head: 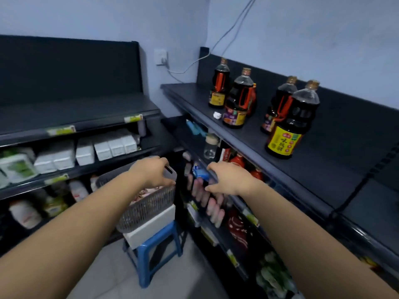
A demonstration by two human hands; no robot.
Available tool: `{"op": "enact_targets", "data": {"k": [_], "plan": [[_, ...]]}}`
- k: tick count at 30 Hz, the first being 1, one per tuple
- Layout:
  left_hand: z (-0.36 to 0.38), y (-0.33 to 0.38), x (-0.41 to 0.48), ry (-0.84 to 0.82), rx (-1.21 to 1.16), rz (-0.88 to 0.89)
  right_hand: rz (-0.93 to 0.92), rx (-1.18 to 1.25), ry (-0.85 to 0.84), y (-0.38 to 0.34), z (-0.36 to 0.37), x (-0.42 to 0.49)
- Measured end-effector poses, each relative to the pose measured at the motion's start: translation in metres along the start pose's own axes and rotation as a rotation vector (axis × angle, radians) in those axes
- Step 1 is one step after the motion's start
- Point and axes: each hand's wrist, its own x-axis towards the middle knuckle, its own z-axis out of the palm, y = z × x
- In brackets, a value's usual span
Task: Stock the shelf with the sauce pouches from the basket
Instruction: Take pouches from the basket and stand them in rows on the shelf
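A grey mesh basket (149, 206) stands on a white box (152, 226) set on a blue stool (151, 257). Sauce pouches (146, 192) with reddish print lie inside it. My left hand (154, 172) grips the basket's far rim by its slotted handle. To the right, my right hand (230, 180) reaches to the middle tier of the dark shelf (235, 201). Its fingers and thumb pinch a blue-topped sauce pouch (200, 173) at the shelf's front. A blurred row of pinkish pouches (208, 201) stands just below that hand.
Several dark soy sauce bottles (291, 126) stand on the top shelf at the right. A glass jar (210, 146) and red packs (237, 231) fill lower tiers. White boxes (86, 151) line the left shelving. A wall socket (161, 57) with a cable is in the corner.
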Motion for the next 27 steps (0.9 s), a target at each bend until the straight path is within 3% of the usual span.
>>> {"op": "enact_targets", "data": {"k": [5,13,22,27], "plan": [[0.024,-0.091,0.009,-0.028,-0.034,-0.118,-0.062,0.039,-0.022,-0.054,0.025,0.080],[0.072,-0.185,0.036,-0.118,-0.125,-0.263,-0.149,0.082,-0.190,-0.100,0.065,0.195],[0.109,-0.240,0.106,-0.136,-0.261,-0.435,-0.347,0.048,-0.252,-0.110,0.106,0.340],[0.131,-0.257,0.145,-0.170,-0.453,-0.545,-0.460,0.048,-0.328,-0.104,0.131,0.406]]}}
